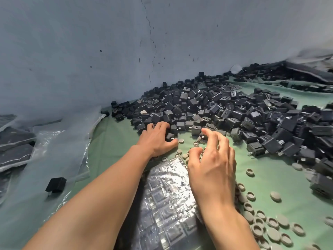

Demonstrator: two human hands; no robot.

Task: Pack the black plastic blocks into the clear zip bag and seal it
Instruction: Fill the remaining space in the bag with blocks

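Left hand is digging into the near edge of the black blocks. Its fingers are curling over a couple of them and the thumb is tucking under one, so it's properly gripping blocks. The pile itself is sprawling over the far and right parts of the green cloth, and it's heaping up against the wall at the far edge.

Right hand is hovering just beside the left, over the far end of the zip bag. Its fingers are hanging loose and a bit spread, not clutching anything. The index finger is pointing at a block on the pile's near edge, and from this angle I can't really tell if it's touching.

The zip bag is lying flat at the near middle of the cloth, between the two forearms. It's showing rows of black blocks through the shiny plastic, and the right wrist is crossing over its right side. The bag's mouth is sitting under the hand, so no idea whether it's zipped.

Loads of grey caps are lying scattered around the bag, mostly toward the near right corner, with a few between the hands. Over at the left edge, loose clear plastic is lying crumpled on the cloth. One stray block is sitting on top of it, well apart from the pile. Some dark filled bags are stacking up beyond that.
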